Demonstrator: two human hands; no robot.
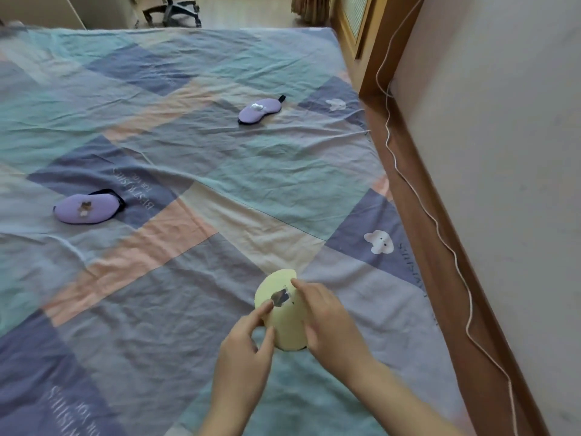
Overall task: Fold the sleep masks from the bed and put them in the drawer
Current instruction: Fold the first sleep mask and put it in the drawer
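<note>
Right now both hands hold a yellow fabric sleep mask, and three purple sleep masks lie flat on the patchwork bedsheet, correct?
Not quite: the head view shows two purple fabric sleep masks, not three, one far and one left on the patchwork bedsheet. The left hand and right hand do hold the yellow fabric sleep mask.

Two bare forearms enter from the bottom edge; no sleeve, cuff, watch, ring or glove shows on either; the left hand is slim with short, unpainted nails; the right hand is likewise unadorned, its wrist and forearm bare down to the frame's lower edge.
</note>
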